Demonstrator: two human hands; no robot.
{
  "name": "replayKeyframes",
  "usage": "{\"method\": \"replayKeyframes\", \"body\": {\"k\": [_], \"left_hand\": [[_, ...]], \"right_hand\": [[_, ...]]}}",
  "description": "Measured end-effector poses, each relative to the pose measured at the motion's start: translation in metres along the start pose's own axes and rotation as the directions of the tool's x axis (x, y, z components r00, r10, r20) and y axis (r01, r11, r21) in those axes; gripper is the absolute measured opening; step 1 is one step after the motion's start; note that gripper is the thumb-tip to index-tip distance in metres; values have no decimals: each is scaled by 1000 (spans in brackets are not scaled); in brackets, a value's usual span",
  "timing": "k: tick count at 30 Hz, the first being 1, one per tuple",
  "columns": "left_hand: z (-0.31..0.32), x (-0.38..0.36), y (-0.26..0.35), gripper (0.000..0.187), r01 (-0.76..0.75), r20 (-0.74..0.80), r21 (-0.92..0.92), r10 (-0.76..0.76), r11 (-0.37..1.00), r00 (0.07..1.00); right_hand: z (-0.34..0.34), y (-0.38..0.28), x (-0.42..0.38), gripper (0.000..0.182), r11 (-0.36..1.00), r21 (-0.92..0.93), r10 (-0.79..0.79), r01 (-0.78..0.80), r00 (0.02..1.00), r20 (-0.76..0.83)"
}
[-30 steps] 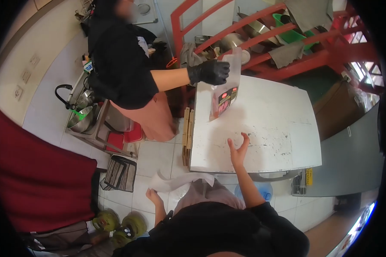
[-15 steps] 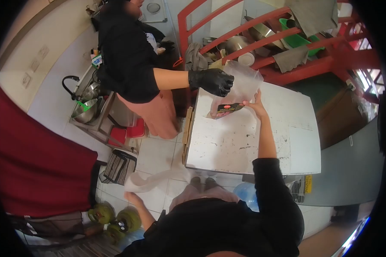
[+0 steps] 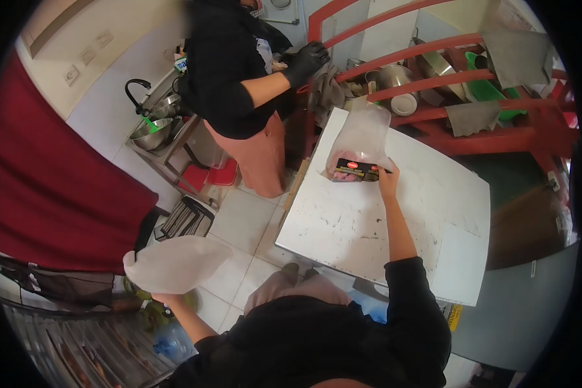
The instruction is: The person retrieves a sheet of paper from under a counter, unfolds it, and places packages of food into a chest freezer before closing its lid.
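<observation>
My right hand (image 3: 388, 179) is closed on the side of a clear plastic package (image 3: 359, 145) above the white tabletop. The package has a black label with a red logo, pink contents low down, and a loose, translucent upper part. Low on the left, my left hand (image 3: 168, 299) grips a whitish translucent plastic bag (image 3: 178, 264), which billows out above it over the floor. The bag hides most of the left fingers.
A co-worker (image 3: 229, 77) in black stands beyond the white table (image 3: 330, 220), a gloved hand (image 3: 308, 61) near the red railing (image 3: 420, 84). Metal bowls (image 3: 152, 134) sit by the sink at left. Pots (image 3: 394, 81) stand behind the railing; a red curtain (image 3: 58, 174) hangs left.
The co-worker's gloved hand has drawn back from the package towards the railing. My left hand has swung left and the bag has puffed out. My right hand keeps hold of the package.
</observation>
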State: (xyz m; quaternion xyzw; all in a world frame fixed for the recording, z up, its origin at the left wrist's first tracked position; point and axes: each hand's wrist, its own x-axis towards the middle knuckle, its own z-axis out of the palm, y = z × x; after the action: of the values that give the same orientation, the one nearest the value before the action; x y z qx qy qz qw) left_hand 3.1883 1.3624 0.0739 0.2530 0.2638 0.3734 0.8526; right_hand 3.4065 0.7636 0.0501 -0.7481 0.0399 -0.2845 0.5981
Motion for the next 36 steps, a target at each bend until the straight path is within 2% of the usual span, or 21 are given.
{"method": "replayKeyframes", "body": {"k": [3,6,7,9,12,14,16,17,18,20,21,22,23,24,25,26,27,29,32,35,36], "left_hand": [[-7,4,17,36,-23,55,232,11,973,998],[-24,7,34,36,-131,87,508,101,851,991],[-36,9,41,36,-192,83,588,178,785,981],[-56,13,50,36,-268,63,740,333,617,941],[-91,23,56,33,-267,47,916,582,299,812],[-98,22,58,24,-241,148,967,581,86,800],[-49,15,47,20,-278,282,955,591,-100,756],[-42,27,46,13,-241,367,927,559,-289,744],[-24,35,46,12,-309,457,880,462,-361,761],[-19,80,30,29,-412,562,789,263,-456,784],[-8,103,19,34,-424,517,763,68,-487,853],[-7,133,-2,37,-483,516,717,-84,-503,853],[8,149,-22,40,-562,523,704,-218,-435,824],[38,156,-36,44,-579,436,713,-395,-397,808],[44,172,-60,48,-661,471,685,-505,-307,723],[51,182,-81,57,-694,526,707,-554,-137,645],[74,187,-85,67,-729,598,683,-612,50,518],[79,218,-118,72,-408,553,827,-687,386,471],[86,261,-159,70,-38,650,696,-606,717,459],[89,299,-209,60,-398,842,498,-320,771,433],[92,301,-215,57,-321,789,552,-358,770,499]], "right_hand": [[11,1,-2,26,1000,-18,-19,15,973,-230],[16,-27,0,32,998,22,54,-50,953,-298],[18,-38,3,38,1000,23,14,-9,973,-231],[28,-50,7,39,998,-17,-59,57,973,-223],[54,-78,7,41,989,-26,-147,145,980,-133],[75,-102,8,42,984,-5,-177,177,983,-39],[103,-122,8,38,977,13,-214,214,976,45],[121,-132,8,36,973,21,-232,231,969,82],[141,-141,6,35,971,37,-238,235,965,111],[185,-157,3,34,967,70,-253,244,954,163],[210,-162,0,32,959,49,-283,278,943,178],[237,-170,-1,31,954,42,-300,297,936,183],[267,-179,-5,30,948,33,-317,316,929,191],[298,-187,-8,30,941,26,-334,336,921,202],[328,-183,-9,28,934,68,-356,350,909,215],[356,-183,-9,30,943,69,-332,325,906,261],[384,-182,-11,31,948,52,-315,314,906,283],[443,-180,-16,34,955,29,-291,296,912,288],[516,-187,-20,29,947,13,-310,321,902,301],[568,-204,-20,29,964,-131,-167,233,906,389],[584,-204,-17,30,957,-153,-168,246,902,397]]}}
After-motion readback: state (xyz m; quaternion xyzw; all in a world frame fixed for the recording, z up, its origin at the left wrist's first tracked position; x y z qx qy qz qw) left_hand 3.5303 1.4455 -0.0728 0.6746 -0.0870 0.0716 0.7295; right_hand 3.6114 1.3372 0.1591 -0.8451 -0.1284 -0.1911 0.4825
